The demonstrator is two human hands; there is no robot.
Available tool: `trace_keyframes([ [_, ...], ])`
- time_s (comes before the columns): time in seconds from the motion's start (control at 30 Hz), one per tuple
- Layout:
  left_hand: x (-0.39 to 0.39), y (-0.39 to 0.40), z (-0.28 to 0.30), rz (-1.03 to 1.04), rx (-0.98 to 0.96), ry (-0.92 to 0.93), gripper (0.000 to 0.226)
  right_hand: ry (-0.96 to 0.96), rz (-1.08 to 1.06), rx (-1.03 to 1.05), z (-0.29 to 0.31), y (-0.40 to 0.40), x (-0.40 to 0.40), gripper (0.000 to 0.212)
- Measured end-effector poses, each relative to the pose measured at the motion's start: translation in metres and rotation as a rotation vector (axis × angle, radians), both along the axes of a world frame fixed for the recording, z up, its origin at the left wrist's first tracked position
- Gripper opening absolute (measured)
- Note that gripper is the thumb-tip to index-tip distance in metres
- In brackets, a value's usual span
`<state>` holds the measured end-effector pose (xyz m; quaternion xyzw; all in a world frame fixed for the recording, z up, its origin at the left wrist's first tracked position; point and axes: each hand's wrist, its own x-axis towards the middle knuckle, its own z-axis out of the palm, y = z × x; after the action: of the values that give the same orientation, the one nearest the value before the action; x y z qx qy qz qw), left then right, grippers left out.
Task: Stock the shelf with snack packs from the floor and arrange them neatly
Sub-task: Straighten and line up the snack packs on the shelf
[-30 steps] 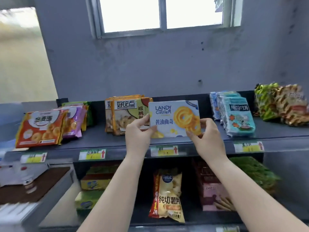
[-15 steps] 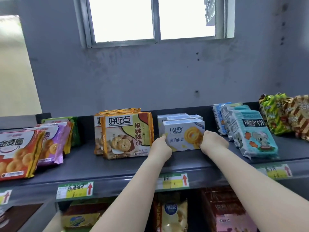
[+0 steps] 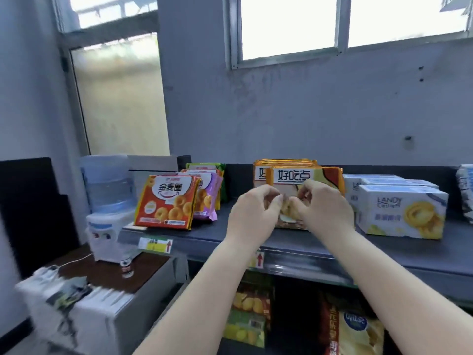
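I see both hands, left hand (image 3: 252, 216) and right hand (image 3: 323, 213), fingers curled on the front orange cookie pack (image 3: 304, 175) mid-shelf (image 3: 409, 254), squaring it. Rows look stocked; I judge only tidying remains.

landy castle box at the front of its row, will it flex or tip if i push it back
The Landy Castle box looks like stiff card with crisp edges, so it probably slides whole. It sits broad and low on the shelf, so tipping seems unlikely. Probably light for its size.
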<state>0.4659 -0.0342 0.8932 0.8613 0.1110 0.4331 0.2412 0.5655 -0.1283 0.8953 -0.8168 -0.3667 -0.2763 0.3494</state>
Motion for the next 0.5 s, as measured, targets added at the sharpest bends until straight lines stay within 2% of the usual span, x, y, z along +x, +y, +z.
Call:
trace_keyframes([
  [0.1,-0.037,0.046,0.004,0.069,0.028,-0.007,0.022,0.051,0.185,-0.020,0.010,0.045,-0.030,0.014],
  [0.17,-0.057,0.080,0.008,0.134,0.006,-0.023,0.021,0.060,0.236,-0.012,0.018,0.074,-0.041,0.014],
  [0.37,-0.083,0.202,0.031,0.210,-0.114,-0.111,0.020,0.060,0.218,0.062,0.038,0.165,-0.038,0.014],
  [0.5,-0.076,0.288,0.043,0.170,-0.153,-0.060,0.021,0.119,0.139,0.100,0.048,0.223,-0.025,0.014],
])
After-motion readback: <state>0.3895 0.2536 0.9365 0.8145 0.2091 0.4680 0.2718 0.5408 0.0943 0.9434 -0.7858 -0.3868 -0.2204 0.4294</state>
